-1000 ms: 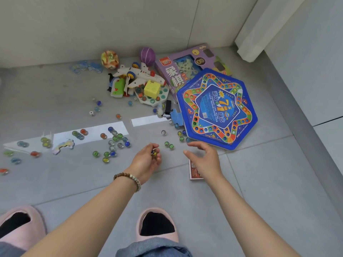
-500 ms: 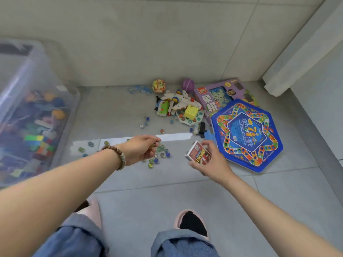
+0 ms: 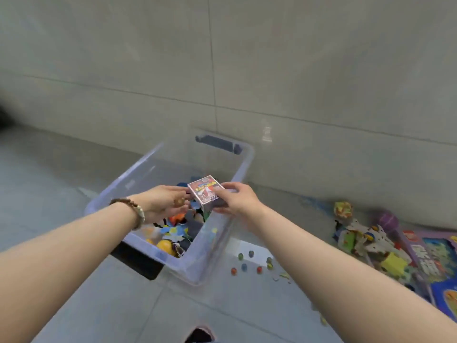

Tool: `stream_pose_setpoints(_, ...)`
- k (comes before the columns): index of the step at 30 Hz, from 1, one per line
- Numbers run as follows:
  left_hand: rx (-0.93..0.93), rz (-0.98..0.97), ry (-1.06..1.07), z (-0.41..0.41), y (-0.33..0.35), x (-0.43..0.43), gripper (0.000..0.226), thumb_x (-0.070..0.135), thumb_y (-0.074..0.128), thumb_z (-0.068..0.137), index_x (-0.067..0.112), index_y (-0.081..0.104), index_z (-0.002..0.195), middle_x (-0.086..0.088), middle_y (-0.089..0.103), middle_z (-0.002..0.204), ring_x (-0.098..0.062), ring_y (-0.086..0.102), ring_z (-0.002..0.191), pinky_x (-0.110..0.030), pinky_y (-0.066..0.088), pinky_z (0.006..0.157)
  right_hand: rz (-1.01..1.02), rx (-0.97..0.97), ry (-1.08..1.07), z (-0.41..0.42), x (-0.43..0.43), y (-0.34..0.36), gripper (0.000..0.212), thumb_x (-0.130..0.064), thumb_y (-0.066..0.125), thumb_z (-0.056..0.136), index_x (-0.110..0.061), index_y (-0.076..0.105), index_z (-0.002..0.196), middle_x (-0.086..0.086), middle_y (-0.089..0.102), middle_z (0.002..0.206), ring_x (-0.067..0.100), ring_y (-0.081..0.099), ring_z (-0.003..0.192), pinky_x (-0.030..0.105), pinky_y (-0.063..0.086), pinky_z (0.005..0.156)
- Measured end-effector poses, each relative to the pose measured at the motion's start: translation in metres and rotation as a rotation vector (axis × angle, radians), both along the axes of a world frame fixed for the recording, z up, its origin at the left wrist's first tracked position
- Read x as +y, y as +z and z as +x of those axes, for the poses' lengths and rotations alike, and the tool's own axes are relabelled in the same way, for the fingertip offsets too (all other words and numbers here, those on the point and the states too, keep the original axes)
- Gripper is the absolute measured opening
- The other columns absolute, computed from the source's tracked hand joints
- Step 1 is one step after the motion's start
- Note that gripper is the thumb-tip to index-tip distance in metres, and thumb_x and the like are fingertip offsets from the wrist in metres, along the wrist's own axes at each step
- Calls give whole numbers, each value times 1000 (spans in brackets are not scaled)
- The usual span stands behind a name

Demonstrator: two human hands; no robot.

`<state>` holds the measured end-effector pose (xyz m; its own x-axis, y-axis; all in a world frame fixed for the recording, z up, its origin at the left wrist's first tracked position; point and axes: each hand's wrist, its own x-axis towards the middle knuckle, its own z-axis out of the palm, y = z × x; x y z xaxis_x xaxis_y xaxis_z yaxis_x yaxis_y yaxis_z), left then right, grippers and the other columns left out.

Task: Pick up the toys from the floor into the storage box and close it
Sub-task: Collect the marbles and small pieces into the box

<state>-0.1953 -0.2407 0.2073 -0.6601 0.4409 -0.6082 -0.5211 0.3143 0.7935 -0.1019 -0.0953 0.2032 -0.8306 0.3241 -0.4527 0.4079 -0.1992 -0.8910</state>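
I see a storage box of clear, smooth plastic, a card box of glossy printed cardboard, shiny glass-like marbles, wooden-looking bracelet beads, and smooth, faintly sheened floor tiles.

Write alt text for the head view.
Over an open clear storage box of toys, the right hand holds a small card box and the left hand a marble. Beside it, loose marbles lie on the floor.
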Motion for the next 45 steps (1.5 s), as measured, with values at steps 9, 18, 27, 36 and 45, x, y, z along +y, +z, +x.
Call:
stream_pose_setpoints(9,107,-19,32,-11,-15,-7,53,4,55,91,13,38,141,-6,47,138,-17,44,125,-29,34,106,88,-4,13,4,25,-27,27,-6,55,91,-8,59,118,7,61,112,18,62,93,30,53,81)
stream_pose_setpoints(18,233,89,-334,64,-2,100,30,11,63,87,18,56,116,2,62,107,-10,61,96,-26,49,89,203,-235,44,116,132,-54,34,-20,66,85,-18,57,118,4,60,120,16,59,102,33,51,86)
stream_pose_setpoints(27,-56,-230,-584,154,-157,156,21,25,58,91,17,54,110,-3,58,109,-15,59,89,-23,50,72,332,-478,-39,262,172,-187,55,-32,77,74,-27,50,122,-2,38,124,14,41,110,28,38,90)
stream_pose_setpoints(36,-355,-283,-563,209,-233,175,22,19,49,95,7,59,110,-9,64,106,-19,62,79,-34,56,77,543,-381,-216,273,177,-262,33,-10,78,72,-15,60,98,3,47,105,11,52,88,16,42,86)
stream_pose_setpoints(45,-546,-216,-430,236,-252,182,20,19,49,95,7,60,107,-8,66,103,-20,64,84,-28,55,76,653,-375,-228,270,177,-278,16,-6,73,76,-12,70,90,4,56,100,5,55,72,-4,38,65)
